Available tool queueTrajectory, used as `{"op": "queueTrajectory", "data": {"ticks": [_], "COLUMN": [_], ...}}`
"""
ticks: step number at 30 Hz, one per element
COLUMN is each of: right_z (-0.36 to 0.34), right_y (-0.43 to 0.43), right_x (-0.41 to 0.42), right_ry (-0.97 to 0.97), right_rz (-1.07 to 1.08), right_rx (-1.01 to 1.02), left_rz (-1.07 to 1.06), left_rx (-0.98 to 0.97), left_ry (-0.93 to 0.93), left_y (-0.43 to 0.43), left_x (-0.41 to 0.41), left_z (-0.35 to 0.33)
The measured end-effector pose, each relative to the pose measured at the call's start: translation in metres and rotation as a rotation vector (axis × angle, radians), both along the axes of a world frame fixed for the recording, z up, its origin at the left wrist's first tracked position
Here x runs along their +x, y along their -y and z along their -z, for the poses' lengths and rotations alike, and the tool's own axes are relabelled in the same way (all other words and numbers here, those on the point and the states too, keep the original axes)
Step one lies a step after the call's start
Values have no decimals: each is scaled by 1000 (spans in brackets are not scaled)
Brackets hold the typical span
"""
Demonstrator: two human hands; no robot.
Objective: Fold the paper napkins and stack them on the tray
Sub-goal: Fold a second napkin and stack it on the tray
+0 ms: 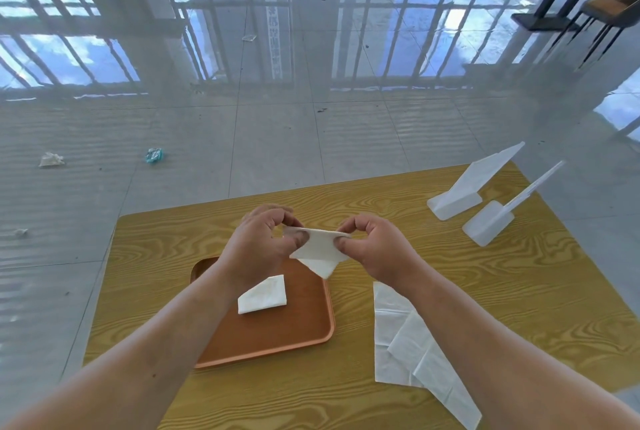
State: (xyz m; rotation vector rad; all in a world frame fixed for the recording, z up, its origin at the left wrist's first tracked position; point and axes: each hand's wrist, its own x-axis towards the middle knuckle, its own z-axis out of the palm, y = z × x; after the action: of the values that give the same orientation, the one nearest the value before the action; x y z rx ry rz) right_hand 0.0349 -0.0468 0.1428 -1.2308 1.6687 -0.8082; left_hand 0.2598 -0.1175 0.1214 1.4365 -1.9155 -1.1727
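A white paper napkin (318, 249), partly folded, hangs in the air above the far right corner of the orange tray (277, 332). My left hand (258, 244) pinches its left end and my right hand (375, 247) pinches its right end, with one loose corner drooping below. One folded napkin (264, 295) lies on the tray, partly under my left wrist. Unfolded napkins (412, 350) lie spread on the table to the right of the tray, partly covered by my right forearm.
The yellow wood-grain table (519, 291) carries two white plastic sign stands (460, 192), (495, 221) at its far right. Beyond the table's far edge is a glossy tiled floor with crumpled litter (154, 154). A chair (613, 10) stands far right.
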Motion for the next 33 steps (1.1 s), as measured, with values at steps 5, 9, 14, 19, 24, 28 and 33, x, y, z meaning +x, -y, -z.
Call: {"op": "queueTrajectory", "data": {"ticks": [5, 9, 14, 19, 24, 28, 33], "right_z": [-3, 3, 4, 3, 4, 7, 10], "right_y": [-1, -7, -11, -6, 0, 5, 11], "right_x": [-3, 1, 9, 15, 14, 13, 16], "right_ry": [627, 782, 809, 859, 907, 959, 938], "right_rz": [139, 165, 140, 223, 216, 164, 102], "right_rx": [97, 201, 251, 227, 226, 188, 207], "left_rz": [-3, -108, -132, -46, -101, -123, -159], "left_rx": [439, 544, 595, 691, 665, 679, 686], "left_ry": [-359, -538, -570, -507, -539, -613, -607], "left_y": [-3, -7, -6, -8, -6, -3, 2], "left_x": [-1, -6, -5, 1, 3, 8, 16], "left_z": [-2, -6, -15, -11, -7, -4, 0]}}
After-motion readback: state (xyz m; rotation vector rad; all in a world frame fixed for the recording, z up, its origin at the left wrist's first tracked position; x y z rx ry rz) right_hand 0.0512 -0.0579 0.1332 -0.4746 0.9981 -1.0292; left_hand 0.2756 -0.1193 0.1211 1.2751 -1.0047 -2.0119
